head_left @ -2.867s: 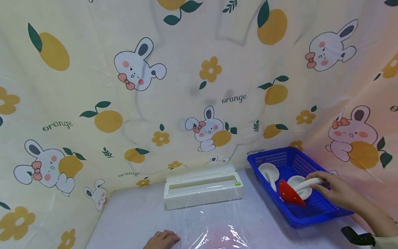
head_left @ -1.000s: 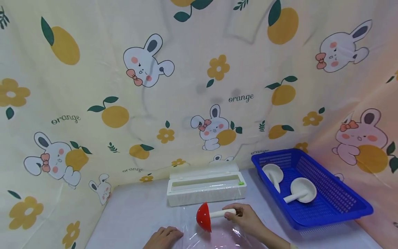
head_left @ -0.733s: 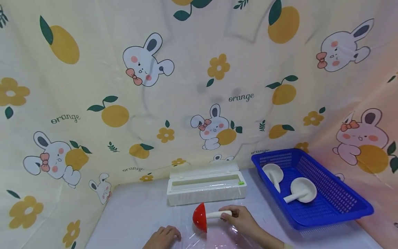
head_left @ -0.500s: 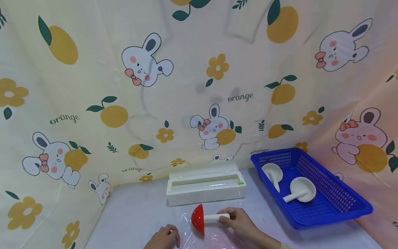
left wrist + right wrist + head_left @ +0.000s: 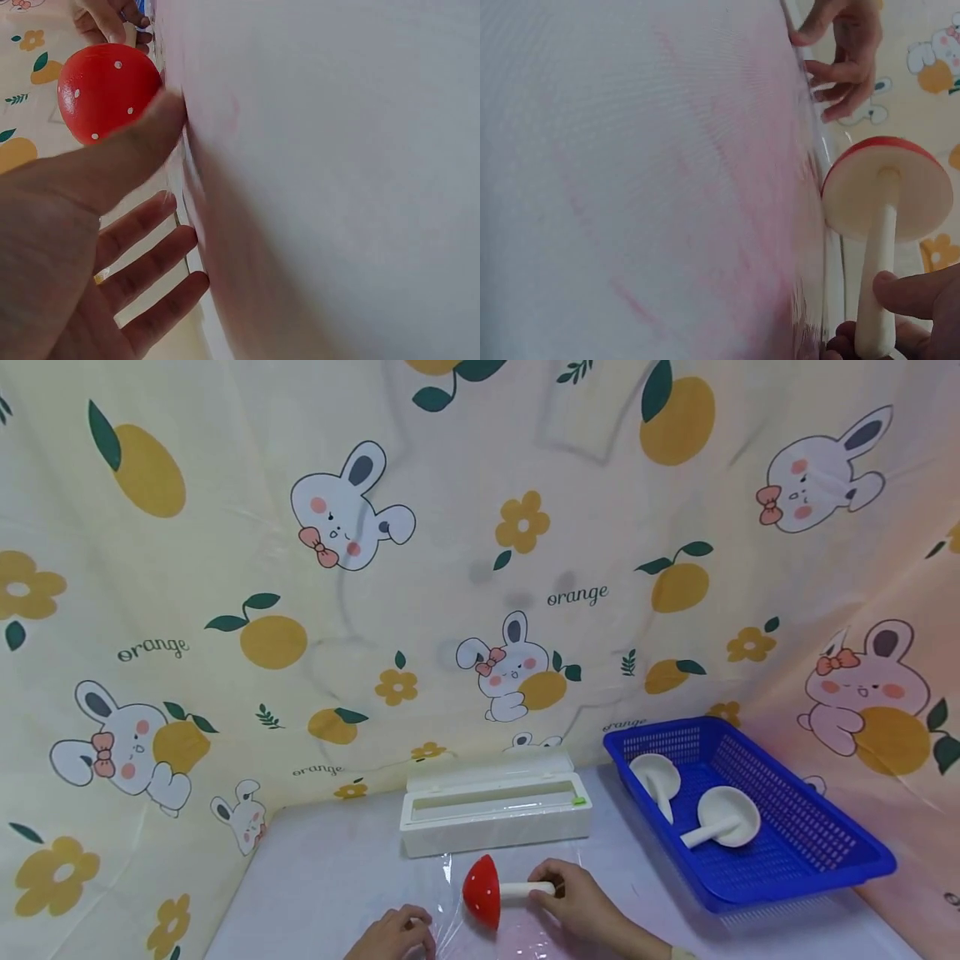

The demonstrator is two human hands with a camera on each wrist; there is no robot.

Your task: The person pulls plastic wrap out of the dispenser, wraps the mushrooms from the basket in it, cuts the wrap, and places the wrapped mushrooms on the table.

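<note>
A toy mushroom with a red, white-dotted cap (image 5: pixel 482 892) lies on its side over clear plastic film (image 5: pixel 450 935). Its pale stem points right, and my right hand (image 5: pixel 581 902) pinches the stem's end between thumb and fingers. The right wrist view shows the cream underside of the cap (image 5: pixel 907 199), its rim at the film. My left hand (image 5: pixel 393 933) is at the film's left edge, just left of the cap. In the left wrist view its thumb and fingers (image 5: pixel 154 266) are spread and fairly straight, fingertips at the table surface, holding nothing.
A white cling film dispenser (image 5: pixel 495 835) with its lid up stands behind the hands, the film stretching forward from it. At right, a blue plastic basket (image 5: pixel 810 889) holds two more mushrooms (image 5: pixel 729 817), pale undersides up. A printed cloth (image 5: pixel 420 610) hangs behind the white table (image 5: pixel 315 860).
My right hand has lifted the red mushroom out of the basket, carried it left and lowered it onto the film. The left hand has shifted slightly, its fingers at the film edge.
</note>
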